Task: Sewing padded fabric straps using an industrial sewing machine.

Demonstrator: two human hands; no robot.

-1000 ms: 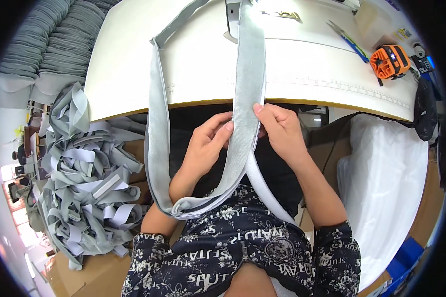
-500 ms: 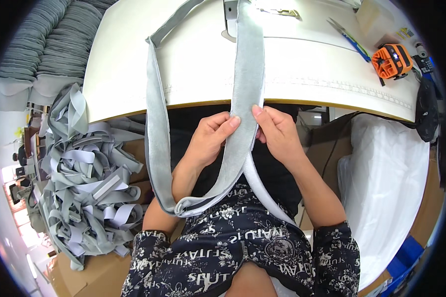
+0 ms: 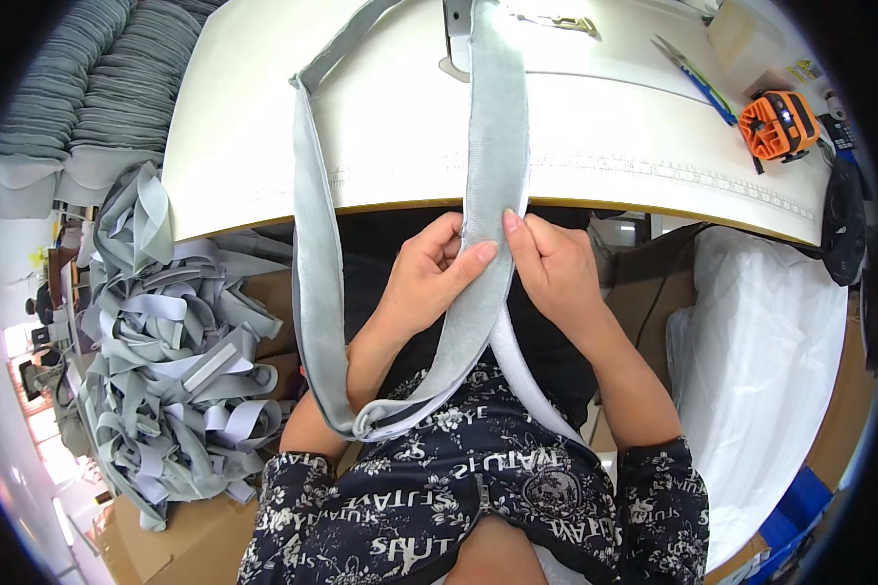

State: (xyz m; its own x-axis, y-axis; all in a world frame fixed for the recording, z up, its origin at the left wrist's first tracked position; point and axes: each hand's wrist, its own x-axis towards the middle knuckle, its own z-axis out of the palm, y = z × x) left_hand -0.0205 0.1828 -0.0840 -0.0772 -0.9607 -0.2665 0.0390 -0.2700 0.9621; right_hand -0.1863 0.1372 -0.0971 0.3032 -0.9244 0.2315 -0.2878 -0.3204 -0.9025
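Note:
A long grey fabric strip [image 3: 498, 127] runs from the sewing machine [image 3: 456, 34] at the top down towards my lap, where it curves left and loops back up to the table. My left hand [image 3: 429, 278] pinches its left edge just off the table's front edge, thumb lying on top. On the opposite edge, my right hand [image 3: 556, 263] grips the strip between thumb and fingers, most of which are hidden. A narrow white strip [image 3: 527, 385] hangs from beneath the grey one, below my right hand, and trails onto my lap.
The white table [image 3: 234, 127] carries blue-handled snips [image 3: 698, 83] and an orange-and-black device [image 3: 777, 127] on the right. A tangled heap of grey strips [image 3: 180, 361] lies left, below stacked grey pieces [image 3: 127, 88]. White plastic-wrapped material [image 3: 761, 370] stands at right.
Both hands and the strip have shifted slightly to the right. My left thumb now lies further across the strip, and my left fingers are curled more.

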